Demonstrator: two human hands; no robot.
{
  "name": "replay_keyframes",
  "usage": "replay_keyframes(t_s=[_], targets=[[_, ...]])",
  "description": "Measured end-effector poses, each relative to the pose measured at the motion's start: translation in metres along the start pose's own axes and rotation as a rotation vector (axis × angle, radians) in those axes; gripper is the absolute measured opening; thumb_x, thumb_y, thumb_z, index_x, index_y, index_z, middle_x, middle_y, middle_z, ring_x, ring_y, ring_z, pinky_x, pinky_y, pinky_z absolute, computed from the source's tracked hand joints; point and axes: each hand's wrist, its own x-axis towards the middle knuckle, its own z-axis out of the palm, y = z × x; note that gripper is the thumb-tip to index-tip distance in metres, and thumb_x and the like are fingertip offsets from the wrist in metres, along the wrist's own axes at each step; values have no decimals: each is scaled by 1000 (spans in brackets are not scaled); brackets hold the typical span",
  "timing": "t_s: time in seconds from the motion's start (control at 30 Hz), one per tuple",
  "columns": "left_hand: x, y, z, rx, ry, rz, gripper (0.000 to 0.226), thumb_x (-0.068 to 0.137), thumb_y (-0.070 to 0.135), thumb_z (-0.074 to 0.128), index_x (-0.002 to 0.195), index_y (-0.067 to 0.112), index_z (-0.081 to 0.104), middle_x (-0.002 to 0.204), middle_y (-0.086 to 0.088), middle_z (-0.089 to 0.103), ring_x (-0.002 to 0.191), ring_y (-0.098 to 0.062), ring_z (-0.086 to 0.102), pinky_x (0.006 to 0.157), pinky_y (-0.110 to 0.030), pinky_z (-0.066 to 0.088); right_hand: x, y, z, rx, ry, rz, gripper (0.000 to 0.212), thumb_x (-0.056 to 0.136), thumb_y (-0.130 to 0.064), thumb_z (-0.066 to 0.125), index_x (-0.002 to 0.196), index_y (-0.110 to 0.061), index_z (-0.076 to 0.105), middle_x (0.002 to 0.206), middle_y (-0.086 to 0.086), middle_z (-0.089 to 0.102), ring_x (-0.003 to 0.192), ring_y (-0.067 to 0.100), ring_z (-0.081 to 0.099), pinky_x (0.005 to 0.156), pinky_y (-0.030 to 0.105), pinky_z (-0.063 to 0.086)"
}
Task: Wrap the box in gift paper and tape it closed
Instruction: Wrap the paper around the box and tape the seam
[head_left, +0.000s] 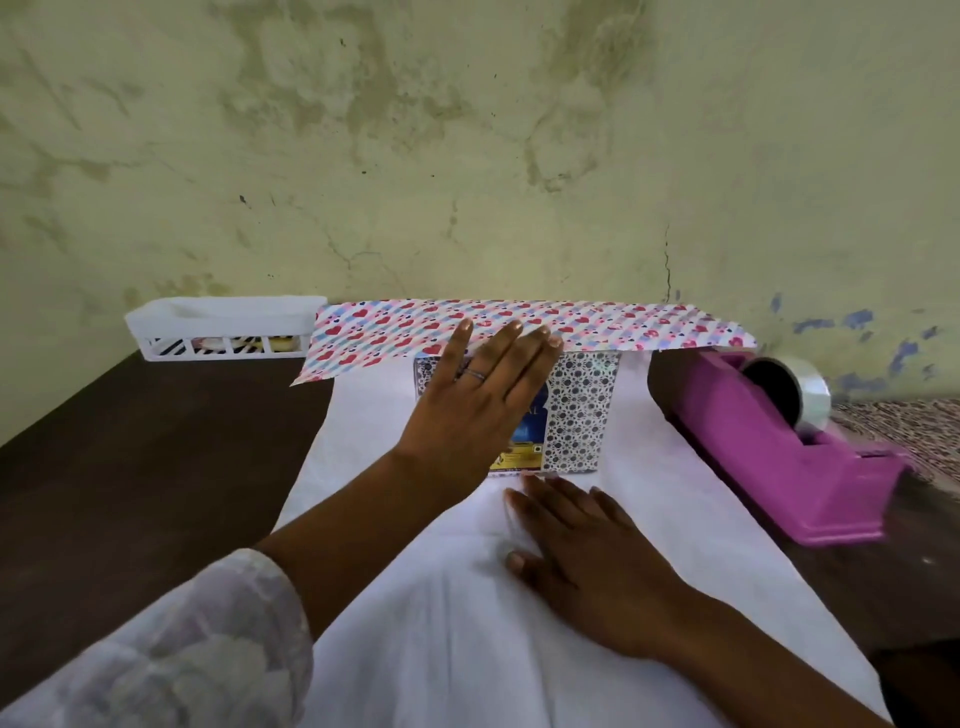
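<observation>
A patterned box (582, 410) lies flat on the white underside of the gift paper (644, 499), which is spread over the table. The paper's far edge (597, 322), printed with red hearts, is folded toward me over the box's far side. My left hand (478, 400) lies flat on the box with straight fingers, its fingertips touching the folded heart-print edge. My right hand (587, 556) rests flat on the white paper just in front of the box, fingers spread.
A pink tape dispenser (779, 457) with a roll of clear tape (795, 389) stands to the right of the paper. A white plastic basket (223, 327) sits at the back left against the wall. The dark table (130, 467) shows on the left.
</observation>
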Motion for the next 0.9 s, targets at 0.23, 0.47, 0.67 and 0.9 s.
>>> replay_keyframes(t_s=[0.23, 0.47, 0.67, 0.9], targets=[[2, 2, 5, 7, 2, -19, 98, 68, 25, 79, 147, 10, 23, 148, -9, 36, 136, -30, 34, 112, -52, 17, -2, 0, -1, -33, -87, -10, 96, 63, -70, -17, 150, -33, -5, 157, -13, -12, 144, 7, -13, 115, 38, -10], [0, 7, 1, -81, 17, -62, 94, 62, 19, 79, 144, 11, 33, 141, -7, 45, 128, -27, 40, 108, -48, 20, -8, 0, -8, 104, 11, -54, 94, 70, -77, 2, 147, -28, 27, 157, -6, 20, 144, 10, 15, 117, 32, 8], [3, 7, -1, -144, 9, -76, 96, 57, 16, 84, 141, 12, 38, 138, -7, 47, 126, -29, 44, 108, -49, 26, -68, 68, -79, 410, 1007, 336, 20, 82, -25, 55, 100, -21, 65, 94, -14, 62, 80, -8, 52, 71, 6, 37], [3, 7, -3, -166, 29, -80, 97, 54, 15, 83, 140, 12, 39, 134, -9, 49, 122, -30, 42, 106, -48, 24, -106, 151, -65, 726, 859, 880, 27, 81, -34, 55, 73, -10, 63, 78, 17, 63, 77, 30, 57, 72, 42, 44]])
